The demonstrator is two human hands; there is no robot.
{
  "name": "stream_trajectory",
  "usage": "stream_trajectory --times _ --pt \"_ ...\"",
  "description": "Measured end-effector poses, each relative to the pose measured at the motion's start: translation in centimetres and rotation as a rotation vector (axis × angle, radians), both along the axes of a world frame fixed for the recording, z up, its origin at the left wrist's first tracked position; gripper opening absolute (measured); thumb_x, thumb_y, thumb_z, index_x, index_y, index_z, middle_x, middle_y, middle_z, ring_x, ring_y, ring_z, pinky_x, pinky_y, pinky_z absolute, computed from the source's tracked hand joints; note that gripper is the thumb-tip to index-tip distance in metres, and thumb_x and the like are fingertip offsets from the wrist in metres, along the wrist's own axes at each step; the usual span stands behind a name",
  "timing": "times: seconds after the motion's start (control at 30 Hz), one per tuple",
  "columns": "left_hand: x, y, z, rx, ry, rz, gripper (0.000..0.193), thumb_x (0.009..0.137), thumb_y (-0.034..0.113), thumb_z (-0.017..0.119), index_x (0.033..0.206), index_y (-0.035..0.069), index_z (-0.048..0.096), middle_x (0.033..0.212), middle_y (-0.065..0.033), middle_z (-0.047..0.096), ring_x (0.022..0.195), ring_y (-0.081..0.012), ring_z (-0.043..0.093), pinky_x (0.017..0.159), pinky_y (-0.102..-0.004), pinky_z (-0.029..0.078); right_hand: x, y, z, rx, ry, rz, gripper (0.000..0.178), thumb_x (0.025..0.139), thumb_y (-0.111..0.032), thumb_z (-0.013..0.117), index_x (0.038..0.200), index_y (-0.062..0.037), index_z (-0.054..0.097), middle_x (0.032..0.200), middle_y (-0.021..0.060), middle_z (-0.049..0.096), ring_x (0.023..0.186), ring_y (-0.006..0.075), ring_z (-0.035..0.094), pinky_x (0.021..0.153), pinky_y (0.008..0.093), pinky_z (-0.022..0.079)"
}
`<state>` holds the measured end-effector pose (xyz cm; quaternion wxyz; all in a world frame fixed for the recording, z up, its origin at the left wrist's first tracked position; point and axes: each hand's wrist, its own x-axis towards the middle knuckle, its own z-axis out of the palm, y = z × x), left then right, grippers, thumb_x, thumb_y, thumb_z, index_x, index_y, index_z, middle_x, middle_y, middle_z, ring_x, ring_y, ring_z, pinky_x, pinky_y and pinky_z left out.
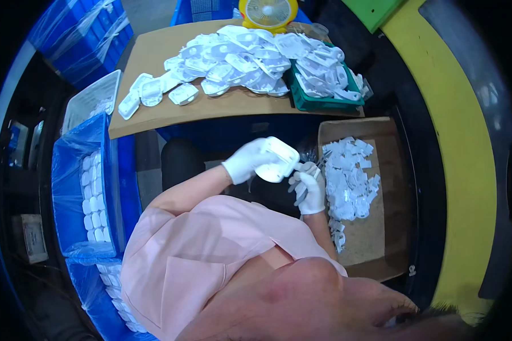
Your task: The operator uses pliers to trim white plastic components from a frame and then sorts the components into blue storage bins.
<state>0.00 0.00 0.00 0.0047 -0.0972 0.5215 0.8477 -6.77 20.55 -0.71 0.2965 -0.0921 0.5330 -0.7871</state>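
Nearest, a pale pink garment (205, 233) covers the person's torso, and a bare forearm (190, 192) reaches out on each side of it. Just beyond, both hands wear white gloves and meet in front of the chest. The left hand (249, 162) grips a white plastic part (283, 154) by its left side, holding it in the air, tilted, between the garment and the table. The right hand (309, 187) is at the part's right edge with its fingers curled; whether they pinch it or something thin beside it, I cannot tell. Right of that hand, an open cardboard box (397, 238) holds a heap of small white pieces (350, 176). Off to the left, a blue crate (77, 204) lined with clear film contains rounded white pieces (95, 199) in rows. Further ahead, the brown tabletop (145, 51) carries a broad pile of white parts (233, 59), a few lying apart at its left end. At the pile's right, a green basket (327, 104) is heaped with more of them. Behind the pile is a yellow fan (268, 12), and at far left are blue bins (91, 42) wrapped in film.
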Motion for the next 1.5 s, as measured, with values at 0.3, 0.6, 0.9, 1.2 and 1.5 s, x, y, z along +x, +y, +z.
stream_trajectory --times 0.3,0.6,0.9,1.2,1.5 --pt "4.6 -26.6 2.3 -0.74 0.122 0.945 0.029 0.088 0.016 0.055 0.109 -0.002 0.063 0.111 -0.0111 0.064 0.1 -0.0215 0.062 0.091 -0.0322 0.048 -2.4 6.1 -2.6 0.133 -0.256 -0.465 0.01 0.078 -0.014 0.062 0.079 -0.008 0.055 0.063 0.002 0.051 0.055 0.0165 0.051 0.051 0.0303 0.048" --pt "9.3 -39.3 -6.8 -1.525 -1.284 1.21 0.092 0.065 0.076 0.055 0.127 0.007 0.052 0.123 -0.0206 0.055 0.114 -0.0393 0.052 0.091 -0.0468 0.045 -5.2 14.1 -1.6 0.027 -0.443 -1.107 0.01 0.078 -0.015 0.065 0.075 -0.0138 0.055 0.06 -0.0006 0.052 0.059 0.0152 0.052 0.053 0.0346 0.043" --pt "8.6 -32.0 -4.0 -1.137 -0.873 1.548 0.08 0.079 0.053 0.054 0.129 -0.008 0.039 0.122 -0.037 0.046 0.115 -0.049 0.046 0.097 -0.0525 0.038 -6.3 30.7 -13.7 1.762 -0.282 -0.395 0.054 0.067 -0.035 0.07 0.104 0.0037 0.065 0.103 0.0194 0.067 0.098 0.0291 0.065 0.079 0.0384 0.051" --pt "10.5 -25.3 -1.6 -0.918 -0.297 1.351 0.049 0.089 0.026 0.052 0.123 -0.009 0.052 0.122 -0.0211 0.056 0.113 -0.0287 0.052 0.098 -0.035 0.036 -3.1 29.3 -20.3 1.885 -0.113 -0.101 0.044 0.079 -0.039 0.059 0.117 -0.0161 0.061 0.118 0.0142 0.062 0.109 0.0352 0.058 0.091 0.0432 0.047" --pt "5.4 -12.2 0.3 -1.231 0.137 0.912 0.049 0.082 0.007 0.065 0.126 -0.005 0.047 0.121 -0.0174 0.051 0.112 -0.0259 0.051 0.097 -0.0358 0.039 -5.0 24.9 -13.5 1.115 -0.068 -0.947 0.032 0.075 -0.025 0.067 0.094 0.0007 0.065 0.089 0.0129 0.067 0.08 0.0215 0.064 0.072 0.0343 0.05"
